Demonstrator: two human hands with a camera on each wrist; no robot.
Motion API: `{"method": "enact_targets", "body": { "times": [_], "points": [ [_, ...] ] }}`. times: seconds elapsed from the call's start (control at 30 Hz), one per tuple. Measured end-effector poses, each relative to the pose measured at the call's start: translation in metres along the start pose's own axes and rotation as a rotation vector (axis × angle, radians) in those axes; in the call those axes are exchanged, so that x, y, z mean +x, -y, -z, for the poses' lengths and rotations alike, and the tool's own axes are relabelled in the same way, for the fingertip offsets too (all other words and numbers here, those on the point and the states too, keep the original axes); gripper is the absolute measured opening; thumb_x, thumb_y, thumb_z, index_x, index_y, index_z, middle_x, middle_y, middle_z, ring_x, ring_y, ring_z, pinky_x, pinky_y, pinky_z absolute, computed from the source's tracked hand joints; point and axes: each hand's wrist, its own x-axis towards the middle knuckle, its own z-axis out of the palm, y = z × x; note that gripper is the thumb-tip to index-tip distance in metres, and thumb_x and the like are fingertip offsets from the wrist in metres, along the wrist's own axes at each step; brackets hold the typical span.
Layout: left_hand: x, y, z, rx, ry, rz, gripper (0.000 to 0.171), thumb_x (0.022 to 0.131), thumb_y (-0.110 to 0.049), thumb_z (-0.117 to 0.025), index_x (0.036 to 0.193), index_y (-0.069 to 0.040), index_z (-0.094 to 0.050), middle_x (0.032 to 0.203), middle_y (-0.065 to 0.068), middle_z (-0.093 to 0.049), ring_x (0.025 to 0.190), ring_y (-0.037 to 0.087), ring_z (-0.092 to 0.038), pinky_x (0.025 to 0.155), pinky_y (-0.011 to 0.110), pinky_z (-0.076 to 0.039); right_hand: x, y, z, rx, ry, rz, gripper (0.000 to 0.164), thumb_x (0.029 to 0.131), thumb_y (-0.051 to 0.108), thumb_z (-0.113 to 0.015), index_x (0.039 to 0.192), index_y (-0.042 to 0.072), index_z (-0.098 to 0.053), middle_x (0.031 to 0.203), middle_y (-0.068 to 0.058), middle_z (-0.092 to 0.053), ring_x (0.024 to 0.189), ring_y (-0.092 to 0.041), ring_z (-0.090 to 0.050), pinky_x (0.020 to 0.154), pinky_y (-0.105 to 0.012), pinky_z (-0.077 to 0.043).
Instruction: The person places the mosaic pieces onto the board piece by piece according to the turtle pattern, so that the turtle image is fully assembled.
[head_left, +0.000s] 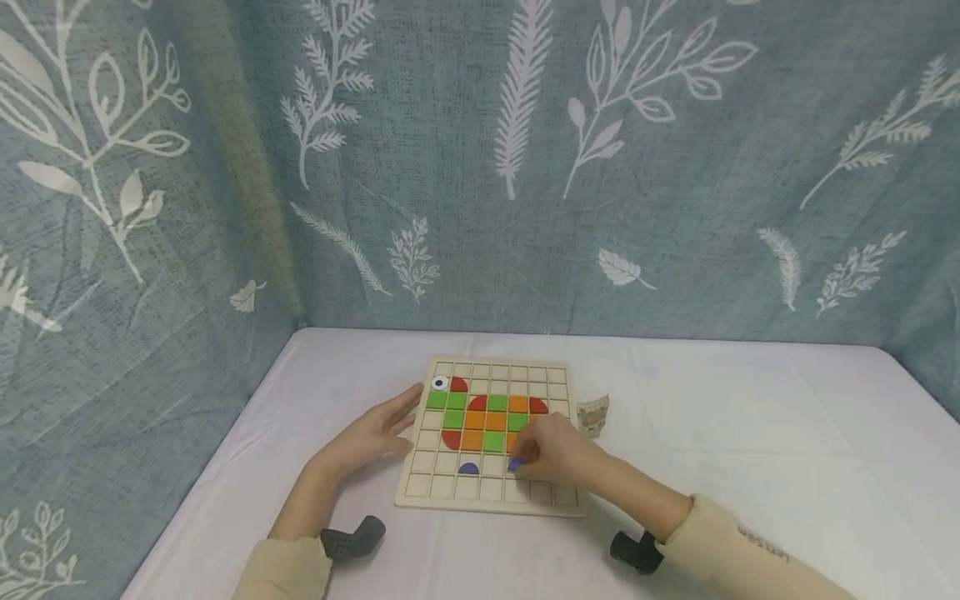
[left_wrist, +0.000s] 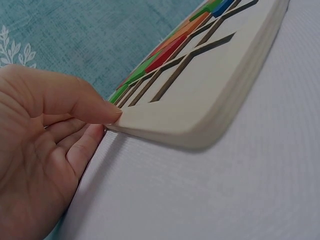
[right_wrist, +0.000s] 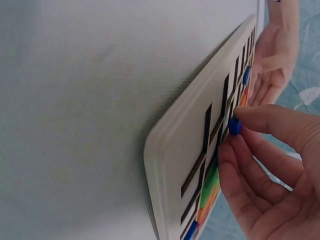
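A wooden grid board lies on the table, with coloured tiles forming a figure. My left hand rests against its left edge, fingers extended and thumb tip touching the rim. Over the lower right part of the grid, my right hand pinches a small blue-purple tile between thumb and fingers. A half-round tile of like colour sits in a lower square. Green tiles, orange tiles and red rounded tiles fill the middle, with an eye tile at upper left. My right hand covers some squares.
A small printed piece lies at the board's right edge. Dark wrist devices sit at both forearms. A white cloth covers the table, and a leaf-patterned blue curtain hangs behind and at the left.
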Motion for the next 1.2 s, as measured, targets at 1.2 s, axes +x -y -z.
{"method": "enact_targets", "body": {
  "times": [1.2],
  "points": [
    [-0.001,0.007,0.004,0.103,-0.088,0.047,0.064,0.096,-0.039,-0.040,0.147,-0.006,-0.020,0.154,0.010,-0.016,0.142,0.030,-0.006,0.114,0.051,-0.008,-0.013,-0.038,0.048,0.110,-0.131,-0.090,0.032,0.097,0.021,-0.044,0.099,0.002,-0.070,0.094,-0.011,-0.070,0.084,-0.020,-0.064,0.071,-0.029,-0.054]
  ]
}}
